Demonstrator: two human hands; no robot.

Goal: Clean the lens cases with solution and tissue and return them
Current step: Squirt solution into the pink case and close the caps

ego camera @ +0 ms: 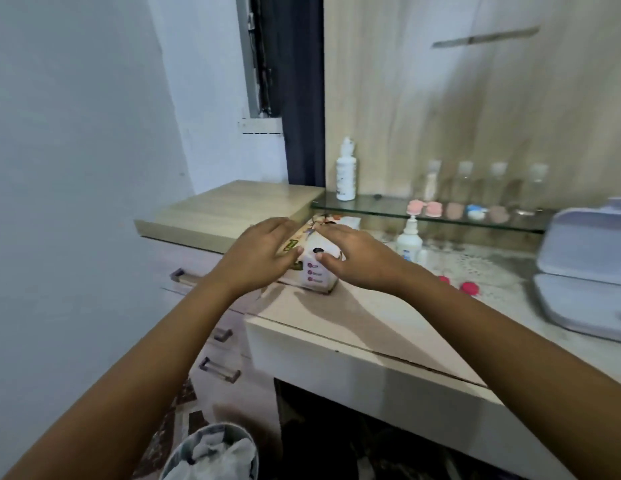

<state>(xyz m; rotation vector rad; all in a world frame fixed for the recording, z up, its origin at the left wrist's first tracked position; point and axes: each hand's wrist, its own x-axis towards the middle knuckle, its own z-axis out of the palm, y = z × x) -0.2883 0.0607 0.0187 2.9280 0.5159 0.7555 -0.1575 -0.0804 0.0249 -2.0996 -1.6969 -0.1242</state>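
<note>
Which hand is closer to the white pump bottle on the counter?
Right. The right hand is on the tissue box, just beside the pump bottle; the left hand is on the box's other side, farther away.

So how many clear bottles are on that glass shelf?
4: first, second, third, fourth, left to right along the shelf, past the white bottle. The grey box may hide more.

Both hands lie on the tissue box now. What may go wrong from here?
1. The tissue box sits near the left edge of the counter; a push from the left hand or right hand might slide it off.
2. The pump bottle stands close beside the right hand and might be knocked over.
3. The red lens case lies near the right forearm; a sweep might push it away.
</note>
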